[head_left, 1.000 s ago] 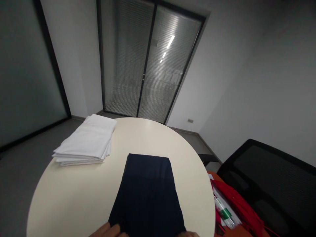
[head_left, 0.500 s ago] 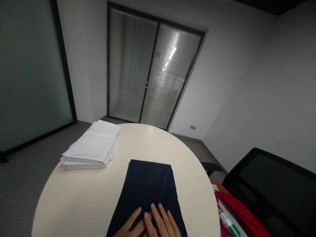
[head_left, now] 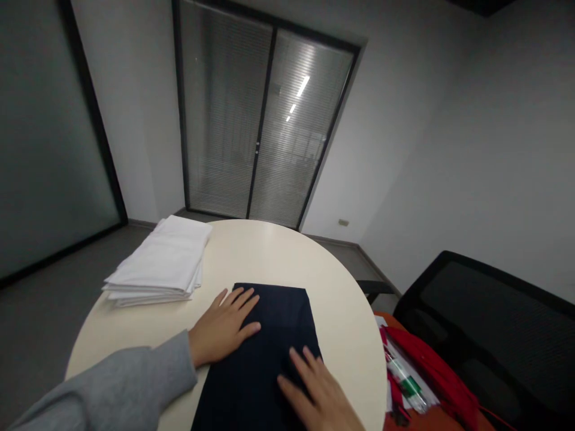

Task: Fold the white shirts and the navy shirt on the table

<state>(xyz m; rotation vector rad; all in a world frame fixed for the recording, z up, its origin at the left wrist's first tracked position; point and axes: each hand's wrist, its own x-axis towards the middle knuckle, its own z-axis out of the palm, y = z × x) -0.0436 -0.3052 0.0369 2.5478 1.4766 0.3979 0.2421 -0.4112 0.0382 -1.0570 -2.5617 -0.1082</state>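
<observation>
Head view: navy cloth (head_left: 283, 314) lies lower ctr on rnd table (head_left: 350, 335). Best to press w/ flat palms, easing evenly outward to avoid creases. Your L hand (head_left: 220, 332), open, palm down, rests at its upper L; your R hand (head_left: 322, 395), open, angles in from lower R, contact unclear

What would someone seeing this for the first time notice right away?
Probably the dark navy cloth on the pale round table, with the left hand spread over its far left part and the right hand over its right side. Next, the stack of folded white cloth near the table's left edge, then the bright red item by the black chair at right.
</observation>
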